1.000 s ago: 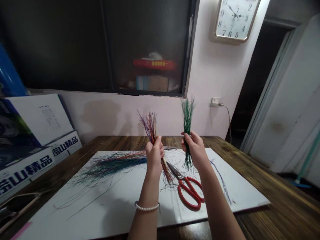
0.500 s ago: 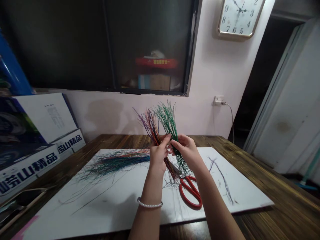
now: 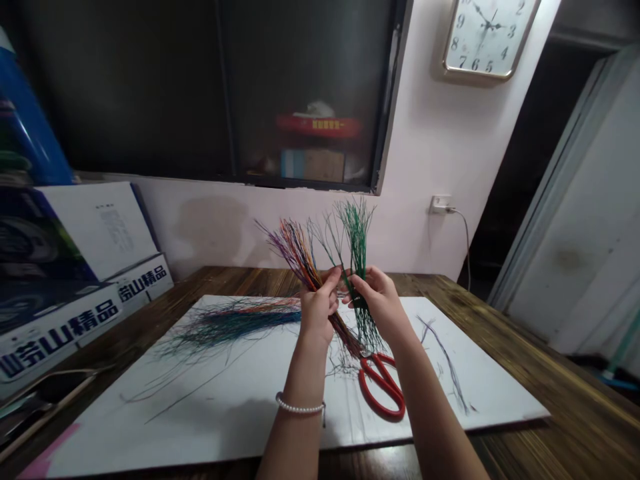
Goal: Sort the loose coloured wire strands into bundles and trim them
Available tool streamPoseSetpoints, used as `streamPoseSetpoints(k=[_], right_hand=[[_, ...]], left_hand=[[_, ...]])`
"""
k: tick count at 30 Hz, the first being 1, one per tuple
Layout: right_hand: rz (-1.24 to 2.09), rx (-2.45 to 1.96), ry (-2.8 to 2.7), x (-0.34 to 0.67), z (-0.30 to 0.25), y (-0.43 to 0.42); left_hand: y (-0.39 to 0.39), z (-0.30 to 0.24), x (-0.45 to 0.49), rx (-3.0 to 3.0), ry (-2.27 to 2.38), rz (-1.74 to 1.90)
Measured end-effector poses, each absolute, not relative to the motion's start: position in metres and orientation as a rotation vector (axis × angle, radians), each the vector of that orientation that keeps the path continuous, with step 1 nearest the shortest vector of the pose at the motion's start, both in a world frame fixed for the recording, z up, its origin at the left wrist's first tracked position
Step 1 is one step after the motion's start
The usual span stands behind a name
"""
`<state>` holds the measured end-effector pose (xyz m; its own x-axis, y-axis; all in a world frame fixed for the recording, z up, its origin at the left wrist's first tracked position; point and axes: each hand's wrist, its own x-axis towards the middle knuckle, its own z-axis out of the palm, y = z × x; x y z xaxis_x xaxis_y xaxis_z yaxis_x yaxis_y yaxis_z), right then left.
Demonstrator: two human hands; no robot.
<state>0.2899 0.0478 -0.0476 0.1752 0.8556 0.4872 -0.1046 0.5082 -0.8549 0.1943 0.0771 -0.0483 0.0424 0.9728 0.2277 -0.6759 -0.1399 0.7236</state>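
On a wooden table (image 3: 560,400) lies a white board (image 3: 480,387) strewn with loose strands (image 3: 240,323). Above the board, the left hand (image 3: 317,308) pinches a multicoloured strand bundle (image 3: 295,253) between closed fingers, and the right hand (image 3: 380,303) pinches a green strand bundle (image 3: 357,243). The hands are almost touching, with both bundles fanning upward. Just below the grip lie red-handled scissors (image 3: 383,387).
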Motion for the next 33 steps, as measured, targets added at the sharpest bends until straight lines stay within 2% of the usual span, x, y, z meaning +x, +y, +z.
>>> streamPoseSetpoints(k=[33], right_hand=[[0.764, -0.823, -1.313, 0.295, -0.052, 0.052]], left_hand=[[0.079, -0.051, 0.195, 0.859, 0.497, 1.441]])
